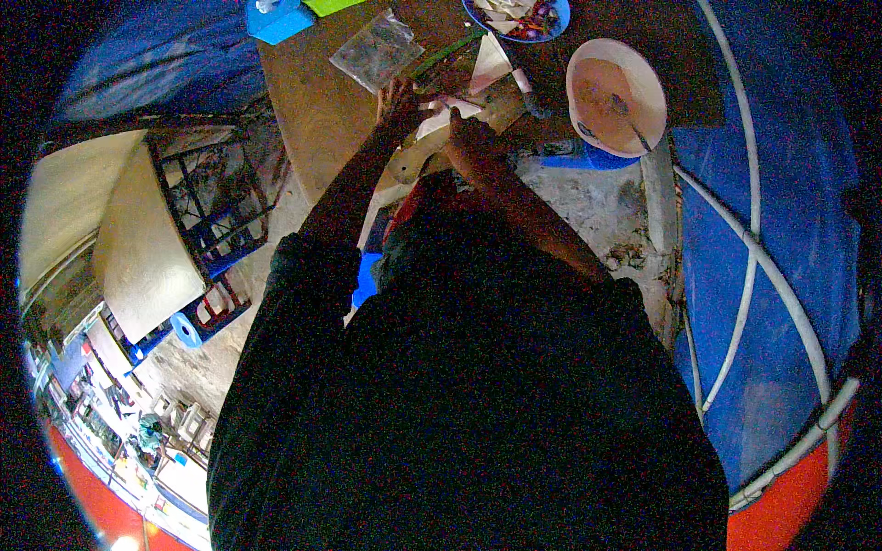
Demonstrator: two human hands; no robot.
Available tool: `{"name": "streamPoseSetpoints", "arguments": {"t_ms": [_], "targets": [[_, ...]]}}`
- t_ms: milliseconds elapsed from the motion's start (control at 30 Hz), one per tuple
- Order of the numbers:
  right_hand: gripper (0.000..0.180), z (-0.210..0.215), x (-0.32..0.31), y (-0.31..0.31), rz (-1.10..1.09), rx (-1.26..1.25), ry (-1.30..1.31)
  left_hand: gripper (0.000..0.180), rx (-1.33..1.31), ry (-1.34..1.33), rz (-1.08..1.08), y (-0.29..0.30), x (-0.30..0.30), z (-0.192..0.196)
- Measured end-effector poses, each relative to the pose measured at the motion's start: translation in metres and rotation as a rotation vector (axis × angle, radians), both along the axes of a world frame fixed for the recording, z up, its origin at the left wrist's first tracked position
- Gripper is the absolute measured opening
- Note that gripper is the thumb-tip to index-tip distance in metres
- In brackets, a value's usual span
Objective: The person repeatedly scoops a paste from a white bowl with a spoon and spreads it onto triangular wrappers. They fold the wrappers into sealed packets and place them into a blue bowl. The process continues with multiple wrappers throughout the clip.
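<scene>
Work is seen in hand on a wooden table point(312, 110), where pale, triangular sheets point(490, 62) of what looks like paper or thin wrapper are laid out. The left hand point(398, 99) is pressed flat, fingers spread, on the table at the edge of the sheets beside a clear plastic bag point(377, 50). The right hand point(473, 142) is curled over a pale sheet point(439, 119) just in front of the body; whether it is gripped or only held down cannot be told, since the fingers are hidden by the back of the hand.

As a judgement, the job is somewhere in its middle: one triangular sheet lies apart further up the table, others are bunched between the hands, and a blue plate point(519, 18) of mixed pieces stands at the far edge, not emptied. A pale bowl point(616, 96) with a spoon in it is set to the right, with reddish contents left in it.

Room is tight. The near table edge runs close under both wrists, and the curved left edge falls away to a concrete floor point(597, 202). To the right the bowl sits near the table's rim above a blue tarpaulin with white tubes point(744, 266). To the left a dark crate point(216, 197) and a pale board point(138, 239) stand well apart from the hands. The clearest open surface is the bare wood left of the bag.
</scene>
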State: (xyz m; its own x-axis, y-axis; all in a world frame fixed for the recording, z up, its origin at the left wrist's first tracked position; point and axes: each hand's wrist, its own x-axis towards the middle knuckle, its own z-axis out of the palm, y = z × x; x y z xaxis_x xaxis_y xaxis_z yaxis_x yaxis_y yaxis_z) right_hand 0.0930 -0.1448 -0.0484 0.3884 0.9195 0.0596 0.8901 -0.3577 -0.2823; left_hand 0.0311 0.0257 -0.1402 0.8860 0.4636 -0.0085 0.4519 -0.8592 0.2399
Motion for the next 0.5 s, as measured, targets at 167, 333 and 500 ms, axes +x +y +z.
{"name": "streamPoseSetpoints", "arguments": {"t_ms": [167,333,500], "targets": [[0.054,-0.009,-0.006,-0.004,0.013,-0.086,-0.030,0.059,-0.108,0.193,-0.025,0.005,0.002,-0.012],[0.053,-0.015,-0.008,-0.008,0.049,-0.029,-0.098,0.071,0.003,0.207,-0.009,0.006,0.007,-0.035],[0.050,-0.016,-0.008,-0.020,0.114,0.075,-0.193,0.079,-0.099,0.155,-0.005,0.005,0.006,-0.041]]}}
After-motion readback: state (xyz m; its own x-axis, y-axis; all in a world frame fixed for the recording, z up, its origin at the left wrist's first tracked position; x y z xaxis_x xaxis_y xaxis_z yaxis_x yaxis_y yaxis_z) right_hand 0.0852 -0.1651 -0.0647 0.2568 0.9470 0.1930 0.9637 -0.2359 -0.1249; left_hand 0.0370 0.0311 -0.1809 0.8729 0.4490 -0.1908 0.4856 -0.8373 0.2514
